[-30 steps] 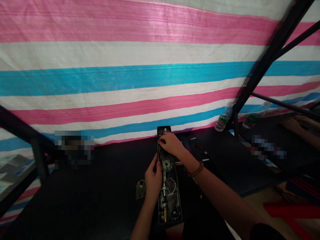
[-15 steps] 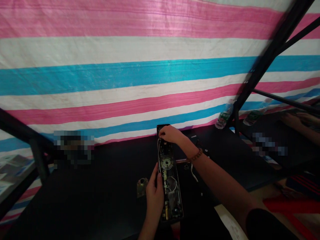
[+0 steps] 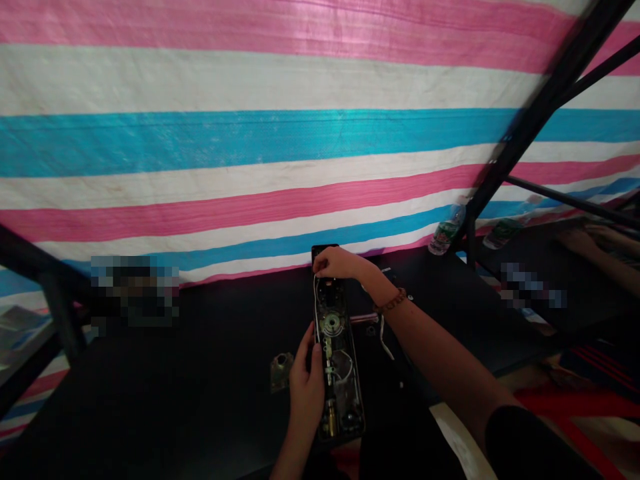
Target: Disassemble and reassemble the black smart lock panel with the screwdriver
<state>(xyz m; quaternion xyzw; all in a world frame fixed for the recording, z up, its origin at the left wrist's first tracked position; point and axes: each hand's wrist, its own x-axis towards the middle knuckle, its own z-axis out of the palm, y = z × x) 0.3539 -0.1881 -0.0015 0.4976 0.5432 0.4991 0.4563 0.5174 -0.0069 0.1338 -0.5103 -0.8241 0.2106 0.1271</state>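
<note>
A long dark electronic door lock (image 3: pixel 345 393), its inside uncovered, lies lengthwise before me with a round metal part, a brass-coloured cylinder and wiring showing. My left hand (image 3: pixel 307 373) grips its left edge, thumb and fingers along the side. At the far end my right hand (image 3: pixel 336 262) is closed in a pinch, where a white wire (image 3: pixel 316 297) runs up the lock's left edge into the fingertips. What else those fingertips touch is hidden. From the lock's right side sticks out a shiny handle (image 3: pixel 364 319). Left of my left hand lies a small metal plate (image 3: pixel 281 371) with a hole.
Another white cable (image 3: pixel 385 340) and small parts lie on the black table (image 3: pixel 190 373) under my right forearm. A plastic bottle (image 3: pixel 444 235) leans by the black frame post (image 3: pixel 520 133). At far right, a co-worker's hands (image 3: pixel 580 243) rest on a neighbouring table. A striped sheet (image 3: pixel 250 147) hangs behind.
My right hand has moved slightly farther up toward the lock's far end, uncovering more of the inside. My left hand keeps its grip on the edge. The view has shifted slightly.
</note>
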